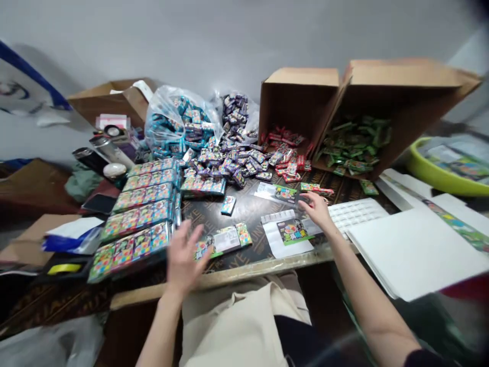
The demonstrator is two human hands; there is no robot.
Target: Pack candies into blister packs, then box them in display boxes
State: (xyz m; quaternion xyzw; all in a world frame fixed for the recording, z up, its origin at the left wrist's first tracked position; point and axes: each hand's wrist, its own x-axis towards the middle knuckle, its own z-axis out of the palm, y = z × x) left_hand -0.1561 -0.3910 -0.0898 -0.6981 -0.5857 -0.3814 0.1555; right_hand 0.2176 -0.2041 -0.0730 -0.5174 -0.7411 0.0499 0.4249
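Observation:
My left hand [185, 260] hangs blurred and open just over the table's front, close to a flat colourful packet [223, 240] and beside the end of several long rows of boxed sweets [139, 219]. My right hand [315, 209] rests with spread fingers by a printed card [292, 230] lying on a white sheet [284, 239], holding nothing. Behind them, loose purple packets [237, 165] spread over the dark tabletop [244, 209]. Red packets [288, 158] and green packets [353, 145] spill from two tipped cardboard boxes [367, 102].
A clear bag of blue packets [178, 122] stands at the back. Metal flasks [109, 151] and a phone [99, 203] lie at the left. White sheets [414, 252] and a lime-green basin [439, 173] sit at the right. A beige cloth [244, 326] hangs below the table's edge.

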